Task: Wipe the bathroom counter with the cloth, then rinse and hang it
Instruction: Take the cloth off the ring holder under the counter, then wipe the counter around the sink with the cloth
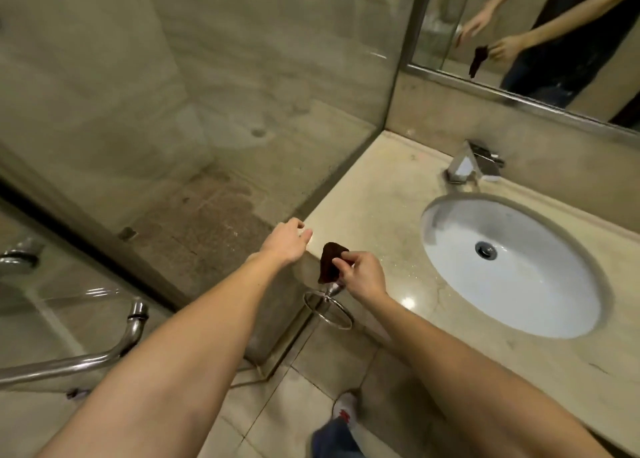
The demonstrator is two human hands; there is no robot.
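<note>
Cloth (pixel 331 261) pinched in right hand (pixel 363 275), half-hiding ring (pixel 328 308); left hand (pixel 286 241) loose, empty.

Towel ring (pixel 328 310): mount partly hidden behind cloth (pixel 330 261). Below it, shoe (pixel 345 407) blurred. Left, grab bar (pixel 79 357) cropped by edge.

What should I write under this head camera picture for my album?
Right hand pinches a dark cloth above the towel ring, beside the sink.

My dark brown cloth (pixel 330 261) looks soft and matt; the beige stone counter (pixel 374 215) gleams polished, the white ceramic basin (pixel 540 284) glossy, the chrome towel ring (pixel 327 310) shiny.
</note>
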